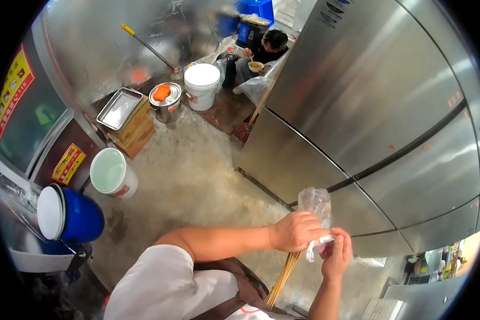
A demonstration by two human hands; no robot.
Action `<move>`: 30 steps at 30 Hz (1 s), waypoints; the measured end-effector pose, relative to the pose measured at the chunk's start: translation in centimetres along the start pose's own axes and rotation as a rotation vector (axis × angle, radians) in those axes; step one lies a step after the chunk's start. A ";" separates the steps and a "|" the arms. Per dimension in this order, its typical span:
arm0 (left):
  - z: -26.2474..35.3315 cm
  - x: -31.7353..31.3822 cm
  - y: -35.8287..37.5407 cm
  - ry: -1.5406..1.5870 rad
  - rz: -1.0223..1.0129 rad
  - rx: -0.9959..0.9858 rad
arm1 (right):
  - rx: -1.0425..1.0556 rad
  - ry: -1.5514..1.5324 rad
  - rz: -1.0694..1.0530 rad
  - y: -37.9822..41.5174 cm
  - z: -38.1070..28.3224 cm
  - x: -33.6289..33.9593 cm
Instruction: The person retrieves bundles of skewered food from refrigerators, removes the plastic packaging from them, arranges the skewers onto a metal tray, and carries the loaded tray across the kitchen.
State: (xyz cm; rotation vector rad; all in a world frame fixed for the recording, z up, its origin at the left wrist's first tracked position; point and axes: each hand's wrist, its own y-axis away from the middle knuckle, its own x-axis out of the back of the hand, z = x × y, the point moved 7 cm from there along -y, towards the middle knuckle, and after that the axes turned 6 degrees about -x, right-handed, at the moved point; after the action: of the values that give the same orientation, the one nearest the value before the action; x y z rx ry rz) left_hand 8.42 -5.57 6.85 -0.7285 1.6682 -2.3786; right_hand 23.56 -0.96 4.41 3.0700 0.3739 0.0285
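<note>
My left hand (297,230) is closed around the neck of a clear plastic bag (316,202), which stands up above the fist. A bundle of thin bamboo skewers (284,277) sticks out below that hand, running down toward my apron (250,293). Right beside it, my right hand (337,256) pinches a twisted white end of the bag with thumb and fingers. Something dark red (327,249) shows between the two hands; what it is cannot be made out. The upper ends of the skewers are hidden.
A large steel refrigerator (357,106) stands close on the right. To the left are a blue drum (82,216), a white bucket (112,170), a steel pot (166,106) and a lidded white bucket (201,88). Farther back, a seated person (264,53) holds a bowl (256,66).
</note>
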 end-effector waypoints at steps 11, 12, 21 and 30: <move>-3.3 4.0 -0.9 -0.103 0.150 0.037 | -0.089 -0.079 -0.331 -3.9 -0.6 -5.4; -3.5 4.2 -1.0 -0.101 0.146 0.025 | -0.083 -0.080 -0.329 -4.2 -0.7 -5.8; -5.6 4.5 -1.2 -0.104 0.059 0.089 | -0.160 -0.196 -0.291 -5.8 -1.7 -8.3; -6.5 4.2 -1.3 -0.057 0.004 0.104 | 0.027 0.093 -0.163 -6.7 -2.5 -7.6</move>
State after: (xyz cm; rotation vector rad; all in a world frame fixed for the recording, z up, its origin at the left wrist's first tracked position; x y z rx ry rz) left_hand 1.97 -1.24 7.59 -0.7662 1.5105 -2.3976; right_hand 14.53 3.85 6.46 3.0603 0.6330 0.1610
